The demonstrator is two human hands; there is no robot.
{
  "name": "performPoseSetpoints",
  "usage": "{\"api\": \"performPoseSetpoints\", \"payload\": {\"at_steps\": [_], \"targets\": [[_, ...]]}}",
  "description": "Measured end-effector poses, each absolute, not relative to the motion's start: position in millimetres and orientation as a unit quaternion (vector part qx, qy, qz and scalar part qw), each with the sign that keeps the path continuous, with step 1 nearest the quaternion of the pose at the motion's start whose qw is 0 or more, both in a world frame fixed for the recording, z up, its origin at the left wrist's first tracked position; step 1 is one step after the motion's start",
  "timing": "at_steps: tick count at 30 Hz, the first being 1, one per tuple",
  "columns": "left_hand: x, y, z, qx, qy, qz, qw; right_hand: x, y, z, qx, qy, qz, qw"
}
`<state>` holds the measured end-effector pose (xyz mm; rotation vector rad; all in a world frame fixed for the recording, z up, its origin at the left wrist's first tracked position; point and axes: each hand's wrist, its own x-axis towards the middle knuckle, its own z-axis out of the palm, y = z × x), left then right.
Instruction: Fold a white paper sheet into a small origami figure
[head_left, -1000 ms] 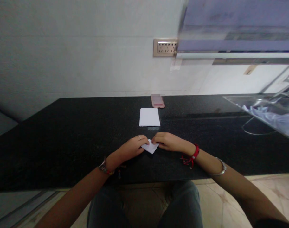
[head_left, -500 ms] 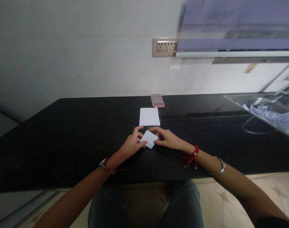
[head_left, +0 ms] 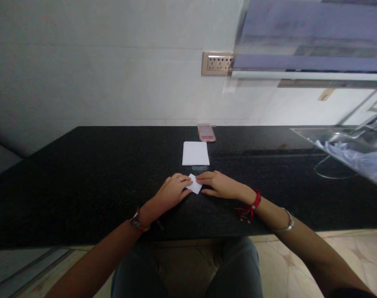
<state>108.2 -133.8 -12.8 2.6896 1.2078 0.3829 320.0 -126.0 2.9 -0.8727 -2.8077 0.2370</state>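
Observation:
A small folded white paper (head_left: 195, 185) lies on the black counter (head_left: 83, 174) between my hands. My left hand (head_left: 172, 191) rests on the paper's left side with its fingers curled over it. My right hand (head_left: 218, 184) presses the paper's right edge with its fingertips, fingers held together. A short way beyond the hands lies a stack of white paper sheets (head_left: 195, 153). Behind that stack sits a pink phone (head_left: 206, 133) near the wall.
A metal sink (head_left: 346, 138) with a bluish cloth (head_left: 359, 159) is at the far right, with a thin cable loop (head_left: 326, 171) on the counter beside it. A wall socket (head_left: 216, 63) and a shelf (head_left: 309, 41) hang above. My knees show below the counter's front edge.
The paper has gone from a pointed fold held near me, to being lifted and turned, to lying flatter and smaller under both hands, slightly farther from me.

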Motion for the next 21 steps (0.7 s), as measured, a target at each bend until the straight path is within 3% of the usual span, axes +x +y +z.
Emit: {"api": "performPoseSetpoints", "payload": {"at_steps": [9, 21], "targets": [[100.1, -136.1, -16.4, 0.911, 0.396, 0.109, 0.026, 318.4, -120.2, 1.2, -0.25, -0.964, 0.019, 0.089], [98.7, -127.8, -13.4, 0.938, 0.323, 0.112, -0.051, 315.1, -116.9, 3.6, -0.238, -0.962, 0.075, 0.113]]}}
